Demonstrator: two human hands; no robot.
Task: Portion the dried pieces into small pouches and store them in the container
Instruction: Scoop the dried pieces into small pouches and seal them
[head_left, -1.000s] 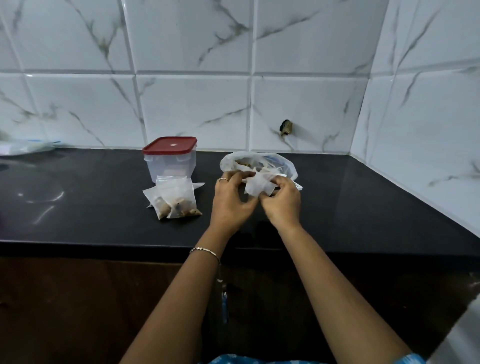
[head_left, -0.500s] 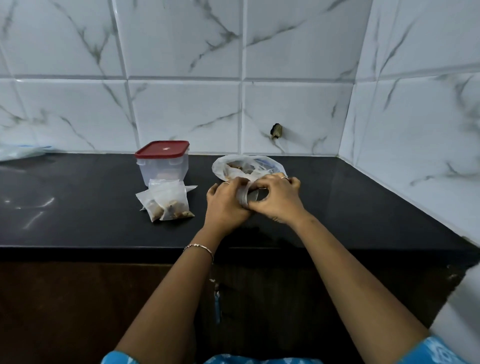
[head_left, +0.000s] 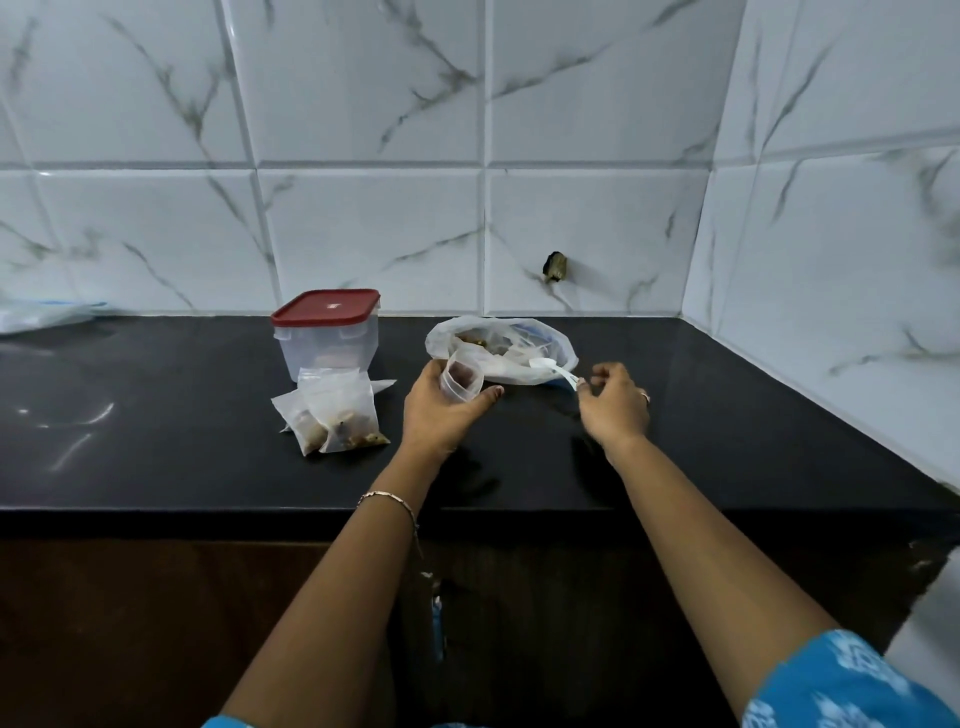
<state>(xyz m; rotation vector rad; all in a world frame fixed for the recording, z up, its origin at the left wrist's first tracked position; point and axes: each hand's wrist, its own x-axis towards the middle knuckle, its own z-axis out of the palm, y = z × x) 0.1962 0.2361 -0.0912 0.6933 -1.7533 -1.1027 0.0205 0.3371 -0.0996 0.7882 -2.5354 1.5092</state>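
**Loading the open pouch: keep the mouth round and close to the bag**

Black counter (head_left: 156, 441) in a tiled corner. The bag (head_left: 540, 364) lies toward the back with its mouth slack, and brown pieces (head_left: 470, 340) show inside. The container (head_left: 326, 338) stands to the left of the bag, red lid on. Two filled pouches (head_left: 340, 415) lean together just in front of it.

The left hand (head_left: 441, 415) grips the pouch (head_left: 461, 379), fingers and thumb curled round it. The pouch mouth is open and sits against the bag's near edge. Something dark sits inside it; how much is not readable.

The right hand (head_left: 618, 405) is just right of the bag, fingers loosely curled. Its fingertips are at the end of a white strip (head_left: 556, 370) coming out of the bag. I cannot tell whether the hand pinches the strip, or whether it is a spoon or a fold of film.

Judgement: the step in hand is portioning into the held pouch.
- Hold the pouch lightly, since thin film will likely collapse under a hard squeeze.
- Keep its mouth low beside the bag so dropped pieces fall back in.
- Take small lots with the right hand.
- Match the fill of the two done pouches, and leave the top free for closing.
- The lid has yet to come off for storing.
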